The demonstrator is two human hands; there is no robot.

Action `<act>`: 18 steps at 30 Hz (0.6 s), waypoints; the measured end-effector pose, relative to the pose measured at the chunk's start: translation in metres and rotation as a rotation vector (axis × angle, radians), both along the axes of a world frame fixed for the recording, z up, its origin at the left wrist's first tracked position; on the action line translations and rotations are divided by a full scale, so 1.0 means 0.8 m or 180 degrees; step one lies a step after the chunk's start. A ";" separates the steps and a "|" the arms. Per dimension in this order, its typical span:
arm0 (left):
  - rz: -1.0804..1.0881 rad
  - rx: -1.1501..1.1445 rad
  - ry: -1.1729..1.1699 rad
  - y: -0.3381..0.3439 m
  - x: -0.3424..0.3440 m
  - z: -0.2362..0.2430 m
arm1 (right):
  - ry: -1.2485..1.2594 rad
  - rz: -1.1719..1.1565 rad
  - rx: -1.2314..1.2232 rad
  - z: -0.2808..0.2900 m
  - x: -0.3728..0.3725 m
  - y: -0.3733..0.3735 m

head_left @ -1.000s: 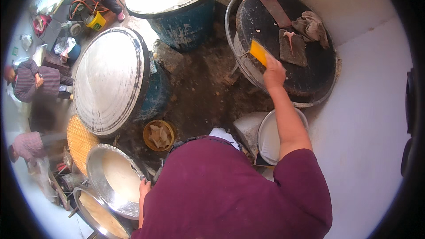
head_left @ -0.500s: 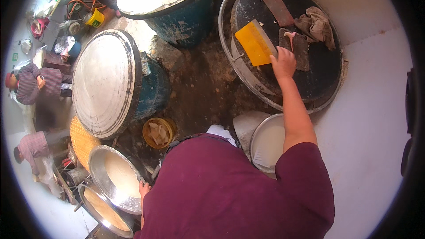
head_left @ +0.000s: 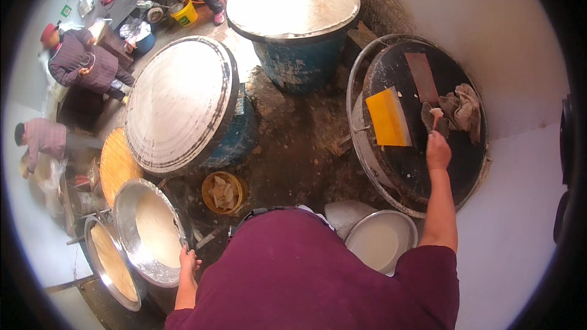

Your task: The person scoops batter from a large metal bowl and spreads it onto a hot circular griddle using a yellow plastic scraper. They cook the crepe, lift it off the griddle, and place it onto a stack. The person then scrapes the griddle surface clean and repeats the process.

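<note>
My right hand (head_left: 438, 150) is closed on a dark flat scraper (head_left: 427, 116) with a pinkish lump on it. The scraper is tilted over a round black lid (head_left: 403, 171); my fingers partly hide its grip. Beside it on the lid lie a yellow scraper (head_left: 388, 119) with a pale edge, a reddish-brown flat strip (head_left: 420, 78) and a crumpled greyish cloth (head_left: 466, 110). At lower left my left hand (head_left: 188, 260) is closed at the near rim of a wide metal basin (head_left: 125, 226), which holds a pale, smooth mass.
Two large blue tubs with whitish lids (head_left: 183, 104) (head_left: 293, 6) stand ahead. A yellow bucket of scraps (head_left: 243, 195), a bowl of pale liquid (head_left: 382, 238) and another basin (head_left: 133, 305) are near me. Several people are at the left and back; a white wall (head_left: 526, 208) rises on the right.
My right hand has moved from beside the yellow scraper to the dark scraper, taken hold of it and tilted it. My view has shifted, and more of my left hand shows.
</note>
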State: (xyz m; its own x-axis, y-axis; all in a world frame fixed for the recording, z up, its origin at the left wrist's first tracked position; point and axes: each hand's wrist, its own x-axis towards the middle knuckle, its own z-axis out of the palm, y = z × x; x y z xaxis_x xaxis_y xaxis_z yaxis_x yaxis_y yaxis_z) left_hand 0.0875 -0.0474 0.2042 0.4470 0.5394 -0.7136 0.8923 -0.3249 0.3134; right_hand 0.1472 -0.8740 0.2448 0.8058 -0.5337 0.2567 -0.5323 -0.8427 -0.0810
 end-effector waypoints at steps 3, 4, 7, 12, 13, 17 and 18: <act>0.0190 -0.0156 -0.0218 0.003 -0.008 -0.008 | -0.0763 -0.0803 0.0270 0.030 0.000 -0.037; 0.0223 -0.0200 -0.0250 0.004 -0.011 -0.008 | -0.1001 -0.0991 0.0360 0.041 0.003 -0.050; 0.0411 -0.0354 -0.0385 0.003 -0.017 -0.010 | -0.1708 -0.1273 0.0515 0.073 0.011 -0.080; 0.0487 -0.0646 -0.0629 0.003 -0.025 -0.010 | -0.3045 -0.0504 0.3243 0.072 0.059 -0.015; 0.0476 -0.0739 -0.0722 0.004 -0.029 -0.011 | -0.2846 -0.0227 0.3465 0.068 0.076 0.014; 0.0307 -0.0916 -0.0814 0.014 -0.039 -0.014 | -0.2362 0.0261 0.5060 0.038 0.160 0.169; 0.0274 -0.0962 -0.0859 0.016 -0.041 -0.015 | -0.1991 0.0453 0.5328 0.031 0.184 0.212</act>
